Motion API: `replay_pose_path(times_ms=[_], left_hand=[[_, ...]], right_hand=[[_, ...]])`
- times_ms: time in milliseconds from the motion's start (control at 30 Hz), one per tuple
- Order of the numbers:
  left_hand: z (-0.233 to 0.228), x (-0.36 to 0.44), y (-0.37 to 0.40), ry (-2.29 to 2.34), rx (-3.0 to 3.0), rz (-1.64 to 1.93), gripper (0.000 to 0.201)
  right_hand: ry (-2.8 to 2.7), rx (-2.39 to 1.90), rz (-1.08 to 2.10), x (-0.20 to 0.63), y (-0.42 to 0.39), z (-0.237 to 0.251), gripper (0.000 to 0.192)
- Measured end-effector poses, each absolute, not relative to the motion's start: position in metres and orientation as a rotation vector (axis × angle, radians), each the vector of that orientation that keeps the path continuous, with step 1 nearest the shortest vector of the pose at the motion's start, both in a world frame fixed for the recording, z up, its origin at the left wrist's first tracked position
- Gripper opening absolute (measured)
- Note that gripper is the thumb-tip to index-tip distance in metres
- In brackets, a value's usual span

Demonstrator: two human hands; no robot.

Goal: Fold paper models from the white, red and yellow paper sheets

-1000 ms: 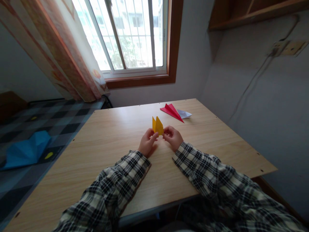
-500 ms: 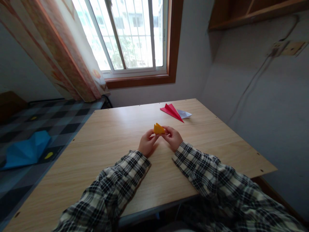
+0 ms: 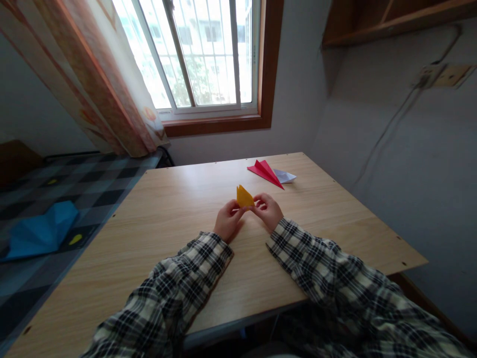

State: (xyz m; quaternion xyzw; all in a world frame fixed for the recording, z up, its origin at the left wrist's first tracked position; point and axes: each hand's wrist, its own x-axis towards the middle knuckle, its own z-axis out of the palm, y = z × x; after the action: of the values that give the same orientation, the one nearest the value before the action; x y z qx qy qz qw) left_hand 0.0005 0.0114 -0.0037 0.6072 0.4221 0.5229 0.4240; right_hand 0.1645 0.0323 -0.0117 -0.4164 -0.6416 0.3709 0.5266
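Wooden surface (image 3: 179, 233) under a window, both hands meeting over folded yellow paper.

I see my left hand (image 3: 227, 223) and right hand (image 3: 269, 211) curled nearly closed, fingertips pinching the lower corners of the yellow paper (image 3: 244, 197) from either side, its point standing up just above the surface's middle. Farther back to the right lie a red paper plane (image 3: 265, 172) and a white folded paper (image 3: 285, 175), touching. A blue paper piece (image 3: 40, 231) rests on the checkered bed at left.

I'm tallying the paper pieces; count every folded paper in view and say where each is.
4: a yellow one held by both hands, left hand and right hand; a red one and a white one touching on the table; a blue one on the bed.
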Motion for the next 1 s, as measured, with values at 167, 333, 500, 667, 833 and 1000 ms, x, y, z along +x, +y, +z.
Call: replay_pose_path(times_ms=[167, 333, 500, 667, 833, 1000], left_hand=[[-0.003, 0.001, 0.011, 1.128, 1.559, 1.320, 0.023], [-0.008, 0.000, 0.012, 1.063, 1.475, 1.371, 0.040], [-0.007, -0.001, 0.013, 1.043, 1.415, 1.350, 0.058], [-0.003, -0.002, 0.011, 1.078, 1.452, 1.264, 0.034], [-0.004, -0.003, 0.011, 1.150, 1.482, 1.254, 0.031], [-0.003, -0.002, 0.011, 1.129, 1.529, 1.220, 0.032]], right_hand=[[-1.514, -0.976, 0.974, 0.163, 0.028, -0.007, 0.029], [-1.489, -0.935, 1.051, 0.163, 0.030, -0.014, 0.032], [-1.489, -0.904, 1.116, 0.163, 0.034, -0.020, 0.034], [-1.463, -0.890, 1.175, 0.163, 0.034, -0.019, 0.036], [-1.458, -0.878, 1.231, 0.163, 0.034, -0.019, 0.036], [-1.426, -0.874, 1.272, 0.164, 0.035, -0.020, 0.039]])
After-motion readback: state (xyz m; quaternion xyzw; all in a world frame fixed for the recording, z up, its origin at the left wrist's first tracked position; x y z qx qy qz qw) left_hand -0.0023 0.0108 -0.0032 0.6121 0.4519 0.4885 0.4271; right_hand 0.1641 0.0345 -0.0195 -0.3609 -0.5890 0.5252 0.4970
